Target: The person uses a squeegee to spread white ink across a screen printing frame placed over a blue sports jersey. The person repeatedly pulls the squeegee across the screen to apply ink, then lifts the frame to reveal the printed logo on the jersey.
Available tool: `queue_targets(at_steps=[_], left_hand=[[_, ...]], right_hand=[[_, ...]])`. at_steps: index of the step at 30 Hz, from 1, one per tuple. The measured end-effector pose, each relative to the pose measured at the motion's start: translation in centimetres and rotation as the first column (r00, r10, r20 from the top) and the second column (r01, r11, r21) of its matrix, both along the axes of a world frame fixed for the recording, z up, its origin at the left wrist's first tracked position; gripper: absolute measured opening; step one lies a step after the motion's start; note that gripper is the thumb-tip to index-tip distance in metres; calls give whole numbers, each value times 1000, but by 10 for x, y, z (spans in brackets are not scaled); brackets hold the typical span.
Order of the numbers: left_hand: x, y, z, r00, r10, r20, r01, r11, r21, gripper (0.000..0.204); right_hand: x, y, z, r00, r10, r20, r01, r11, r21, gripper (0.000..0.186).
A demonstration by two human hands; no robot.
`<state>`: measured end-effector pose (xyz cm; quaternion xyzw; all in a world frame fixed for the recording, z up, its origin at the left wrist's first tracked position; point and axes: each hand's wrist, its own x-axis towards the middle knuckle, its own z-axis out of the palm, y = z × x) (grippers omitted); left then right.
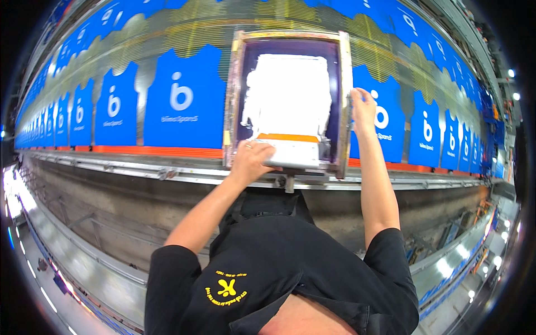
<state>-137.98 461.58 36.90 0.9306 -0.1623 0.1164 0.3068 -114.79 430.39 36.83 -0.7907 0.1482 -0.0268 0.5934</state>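
A screen printing frame [344, 67] lies on the long printing table in front of me, its dark mesh [335, 84] coated with a large patch of white ink [290, 92]. Along the near end of the mesh rests a squeegee [298, 155] with a white body and an orange blade edge. My left hand [252, 162] is closed around the squeegee's left end, its thumb on the near side. At the frame's right side, my right hand [364, 110] holds the outer edge with bent fingers, the arm stretched forward.
Blue sleeveless shirt panels [184, 95] lie in rows on both sides, several with a white emblem. A metal rail [195, 170] and an orange-red strip [184, 151] run along the table's near edge. Behind me stands another long table [95, 251].
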Motion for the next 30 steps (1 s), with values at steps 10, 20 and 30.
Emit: queue_targets(at_steps=[10,20,30], left_hand=[[-17,158,31,988,15,-155,-2,996,84,52],[-34,356,44,986,-22,-165,60,972,228,57],[153,400,46,997,-3,-73,22,966,259,26]], right_hand=[[-40,163,-16,993,-72,89,68,997,47,27],[-86,373,-53,988,-112,-105,112,994,-12,28],[-89,377,-56,995,-39,-94,12,960,-279,36]])
